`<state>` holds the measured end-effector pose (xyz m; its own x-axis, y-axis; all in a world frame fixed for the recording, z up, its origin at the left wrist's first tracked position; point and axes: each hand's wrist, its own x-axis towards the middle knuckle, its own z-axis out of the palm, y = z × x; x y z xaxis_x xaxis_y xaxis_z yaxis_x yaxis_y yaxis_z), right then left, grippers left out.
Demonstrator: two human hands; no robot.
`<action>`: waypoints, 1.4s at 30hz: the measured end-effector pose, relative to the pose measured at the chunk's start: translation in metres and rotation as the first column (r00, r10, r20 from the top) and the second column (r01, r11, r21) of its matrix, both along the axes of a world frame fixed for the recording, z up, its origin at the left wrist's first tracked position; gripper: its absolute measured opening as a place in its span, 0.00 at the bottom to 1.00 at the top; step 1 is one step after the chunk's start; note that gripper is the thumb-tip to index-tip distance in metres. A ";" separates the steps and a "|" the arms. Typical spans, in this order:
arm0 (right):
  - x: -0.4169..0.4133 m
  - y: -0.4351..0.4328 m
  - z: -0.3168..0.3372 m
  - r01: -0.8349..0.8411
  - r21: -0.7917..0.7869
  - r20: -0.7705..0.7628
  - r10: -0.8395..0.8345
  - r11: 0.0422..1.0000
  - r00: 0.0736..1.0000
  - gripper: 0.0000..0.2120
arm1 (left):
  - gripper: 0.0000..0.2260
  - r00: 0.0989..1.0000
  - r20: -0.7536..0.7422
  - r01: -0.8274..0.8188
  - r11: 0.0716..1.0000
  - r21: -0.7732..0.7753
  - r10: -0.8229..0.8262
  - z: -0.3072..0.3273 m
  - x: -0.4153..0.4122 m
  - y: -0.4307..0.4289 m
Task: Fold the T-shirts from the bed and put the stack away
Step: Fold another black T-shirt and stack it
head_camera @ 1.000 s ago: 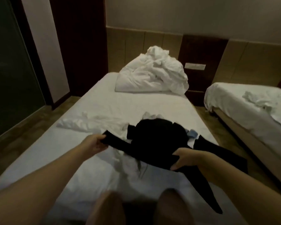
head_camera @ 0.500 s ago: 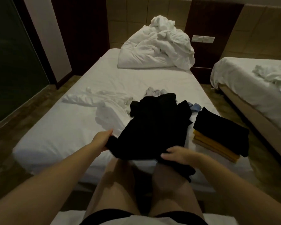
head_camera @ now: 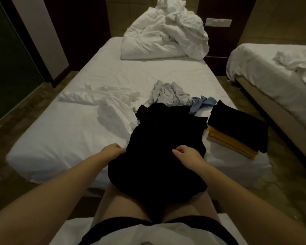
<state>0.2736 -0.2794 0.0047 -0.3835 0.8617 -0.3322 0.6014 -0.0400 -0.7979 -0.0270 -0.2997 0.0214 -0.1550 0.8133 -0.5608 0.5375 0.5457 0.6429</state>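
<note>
— What's furthest left?
— The bed [head_camera: 60, 138], under a white sheet. A crumpled white shirt [head_camera: 111, 105] lies on it, beyond the left fingers and a little to their left.

— And the left hand?
— The left hand [head_camera: 113, 151] has its fingers curled tight on the left edge of the black shirt [head_camera: 162, 138]. It grips the cloth.

— Where does that shirt lie?
— Between the two hands, running both ways from the fingers. Beyond them it lies on the sheet. On the near side it hangs over the bed's edge onto the person's bare legs [head_camera: 124, 206].

— The right hand?
— The right hand [head_camera: 188, 155] sits on top of the shirt with its fingers curled in and the thumb pointing left. As far as the dim light shows, it pinches black cloth.

— What's beyond those fingers?
— A bunched grey shirt [head_camera: 168, 93], meeting the black shirt's far end. Just right of it lies a blue shirt [head_camera: 202, 103], also bunched.

— Further right?
— The stack [head_camera: 237, 128], right of the right fingers near the bed's right edge. It's folded, black on top and yellow under. A strip of sheet parts it from the black shirt.

— Anything far off?
— A heaped duvet [head_camera: 162, 38], well beyond both hands. A second bed [head_camera: 272, 71] stands far right.
</note>
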 end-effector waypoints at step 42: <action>0.002 0.092 0.080 0.145 -0.615 -0.748 -0.632 0.775 0.203 0.21 | 0.26 0.826 0.563 0.105 0.991 -0.088 -0.038 0.040 0.119 0.088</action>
